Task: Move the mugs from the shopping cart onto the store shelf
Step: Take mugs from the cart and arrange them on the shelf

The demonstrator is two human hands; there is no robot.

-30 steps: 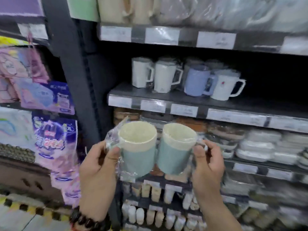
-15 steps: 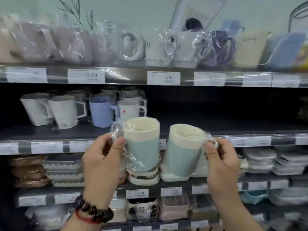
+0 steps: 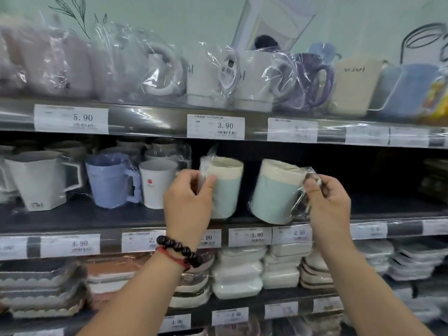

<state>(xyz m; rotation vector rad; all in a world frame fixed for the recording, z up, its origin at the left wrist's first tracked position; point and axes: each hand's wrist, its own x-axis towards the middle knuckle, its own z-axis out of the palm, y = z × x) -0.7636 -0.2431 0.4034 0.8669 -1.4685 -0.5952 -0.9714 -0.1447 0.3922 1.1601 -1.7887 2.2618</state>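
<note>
Set both wrapped teal mugs flat on mid shelf (image 3: pixel 72 221) w/ care: L hand (image 3: pixel 188 204) gripping left mug (image 3: pixel 224 187), R hand (image 3: pixel 327 202) pinching handle of tilted right mug (image 3: pixel 276 192).

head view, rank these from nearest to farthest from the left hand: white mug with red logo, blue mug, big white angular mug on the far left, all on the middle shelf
From the left hand, all three stand to its left on the middle shelf:
1. White mug with red logo, right beside the hand.
2. Blue mug, next over to the left.
3. White angular mug, far left near the frame edge.
</note>
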